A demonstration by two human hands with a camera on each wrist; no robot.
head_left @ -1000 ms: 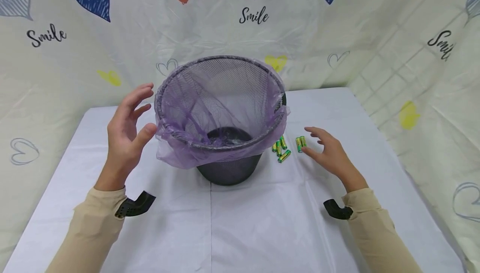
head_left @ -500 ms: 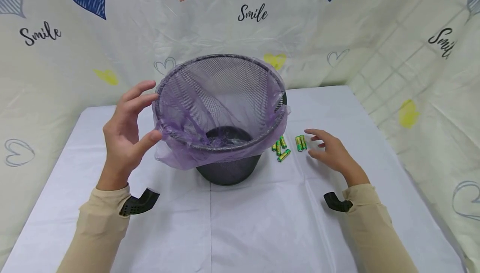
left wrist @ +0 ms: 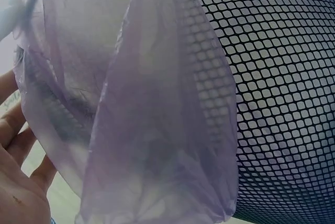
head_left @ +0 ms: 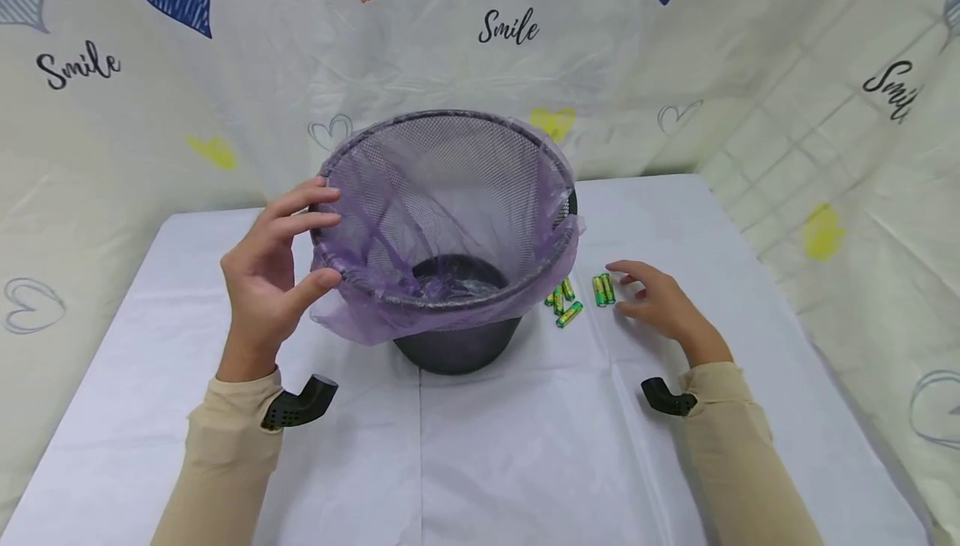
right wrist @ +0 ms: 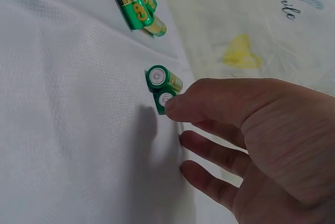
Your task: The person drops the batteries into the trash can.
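Observation:
A black mesh wastebasket (head_left: 457, 354) stands upright, lined with a thin purple bin bag (head_left: 367, 323) folded over its rim. At its left side is my left hand (head_left: 262, 279), fingers and thumb spread and overlapping the rim in the head view. The left wrist view shows the hand (left wrist: 21, 187) beside the loose bag (left wrist: 157, 119), with no firm grip visible. My right hand (head_left: 663, 308) hovers low, right beside a pair of green-and-gold batteries (head_left: 603, 289). In the right wrist view its thumb overlaps one battery (right wrist: 157, 76) pair end; contact cannot be told.
Several more batteries (head_left: 570, 313) lie loose by the basket's right side. A white cloth covers the table (head_left: 510, 463). Behind it hangs a pale curtain (head_left: 600, 71) printed with hearts and "Smile". A black wrist mount (head_left: 300, 403) juts from each sleeve.
My left hand has moved right, from beside the basket to overlapping its rim. The right hand has shifted only slightly near the battery pair. The basket and batteries stay in place.

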